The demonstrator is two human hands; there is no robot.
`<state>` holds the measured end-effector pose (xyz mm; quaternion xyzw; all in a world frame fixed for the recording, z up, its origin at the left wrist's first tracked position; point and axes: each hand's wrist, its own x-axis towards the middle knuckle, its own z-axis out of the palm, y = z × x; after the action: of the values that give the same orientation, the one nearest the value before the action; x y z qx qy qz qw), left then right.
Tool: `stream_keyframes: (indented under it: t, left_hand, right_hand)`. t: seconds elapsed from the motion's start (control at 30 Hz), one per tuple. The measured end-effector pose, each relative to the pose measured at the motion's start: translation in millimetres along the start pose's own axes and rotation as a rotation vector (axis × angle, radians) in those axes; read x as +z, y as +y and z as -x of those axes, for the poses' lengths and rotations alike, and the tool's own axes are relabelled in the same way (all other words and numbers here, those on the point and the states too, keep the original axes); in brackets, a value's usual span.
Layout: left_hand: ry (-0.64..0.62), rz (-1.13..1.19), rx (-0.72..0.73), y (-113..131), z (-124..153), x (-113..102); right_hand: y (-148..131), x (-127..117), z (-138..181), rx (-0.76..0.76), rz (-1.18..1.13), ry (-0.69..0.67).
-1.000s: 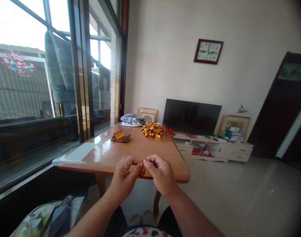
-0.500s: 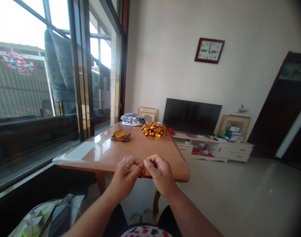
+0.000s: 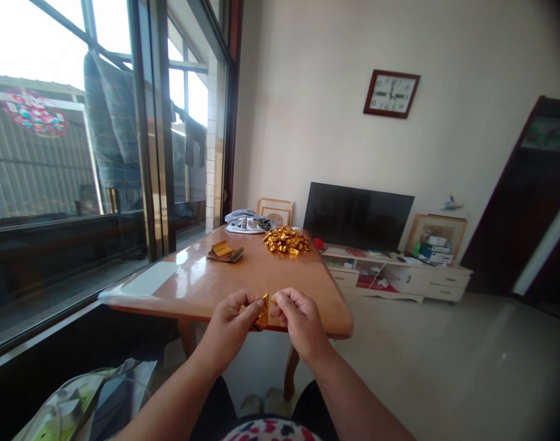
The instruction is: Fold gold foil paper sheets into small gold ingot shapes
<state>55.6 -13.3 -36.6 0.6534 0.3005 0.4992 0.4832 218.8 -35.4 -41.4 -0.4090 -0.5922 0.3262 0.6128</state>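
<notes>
Over the near edge of the wooden table [image 3: 257, 282], my left hand [image 3: 234, 321] pinches a small folded piece of gold foil paper [image 3: 263, 313] between thumb and fingers. Its pointed tip sticks up past the thumb. My right hand [image 3: 298, 315] is just to the right of the foil, a narrow gap away, its fingers curled and thumb against the index finger with nothing visible in them. Farther back on the table are a stack of gold and brown paper sheets [image 3: 225, 252] and a heap of shiny folded gold foil pieces [image 3: 286, 241].
Grey and white cloth [image 3: 247, 222] lies at the table's far end. A white sheet [image 3: 149, 279] is on its left side, by the window. Beyond stand a television [image 3: 358, 217] and a low white cabinet [image 3: 413, 278]. Bags [image 3: 91, 398] sit at lower left.
My right hand has come away from the foil paper and moved slightly right. More of the foil now shows in my left hand, which has barely moved.
</notes>
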Motion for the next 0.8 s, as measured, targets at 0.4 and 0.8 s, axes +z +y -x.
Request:
stream_keyframes:
  t: [0.4,0.8]
  left_hand:
    - [0.016,0.109,-0.079,-0.1,-0.1,4.4]
    - [-0.062,0.040,-0.073,0.3,-0.3,4.3]
  right_hand:
    - [-1.9,1.4,3.5,-0.154,0.221,-0.046]
    - [-7.4,-3.0,-0.7,-0.238,0.433,-0.037]
